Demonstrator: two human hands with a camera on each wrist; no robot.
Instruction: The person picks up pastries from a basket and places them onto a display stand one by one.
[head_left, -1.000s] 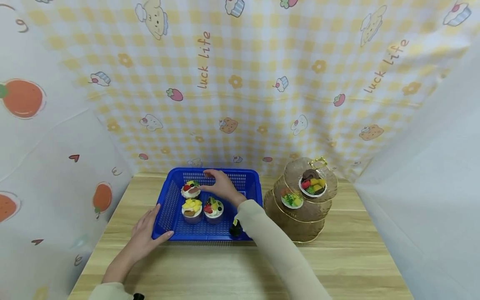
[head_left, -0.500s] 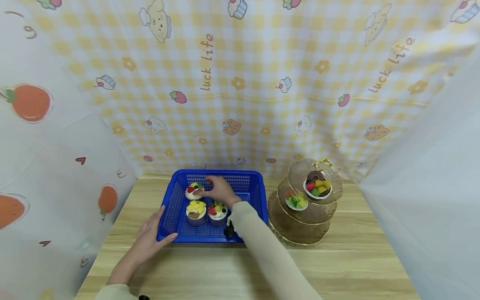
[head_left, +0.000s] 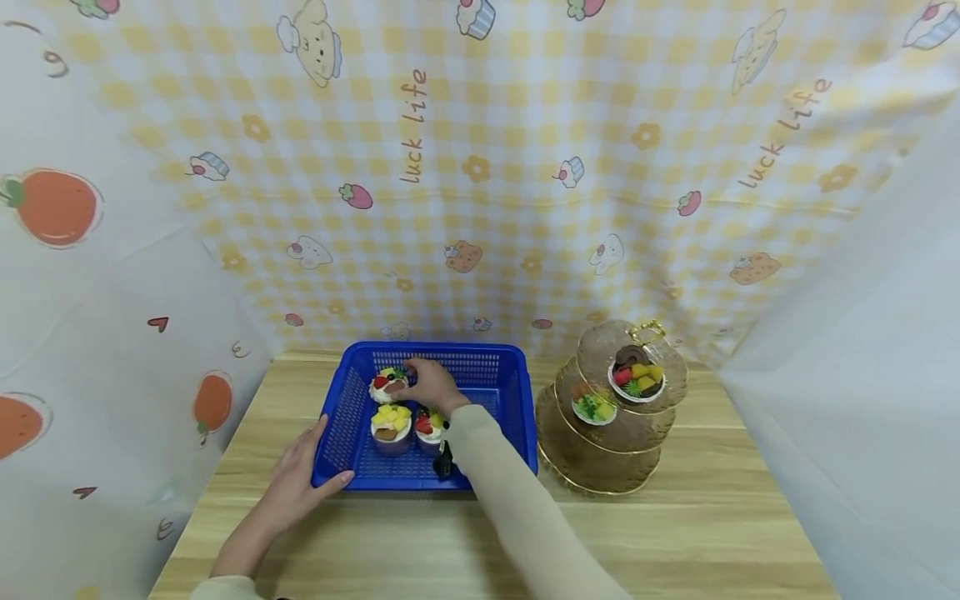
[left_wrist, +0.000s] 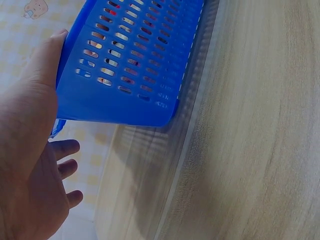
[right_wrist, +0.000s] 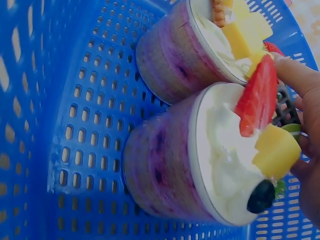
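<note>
Backdrop, “luck life”, behind blue basket

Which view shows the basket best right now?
The head view: it shows the basket almost whole, rim and inside. The left wrist view gives only some outer wall; the right wrist view, only part of the slotted inside.
</note>
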